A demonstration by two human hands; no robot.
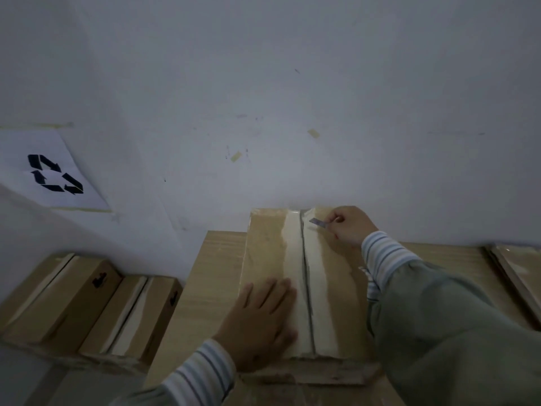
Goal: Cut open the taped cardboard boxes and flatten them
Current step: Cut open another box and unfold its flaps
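On the wooden surface before you lies the taped cardboard box, your left hand pressing its near end with flat, spread fingers while your right hand pinches a small blade at the tape seam's far end.

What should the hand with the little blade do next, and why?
Probably pull the blade toward the body along the taped seam. The right hand pinches it at the box's far end, and the left hand presses the box steady.
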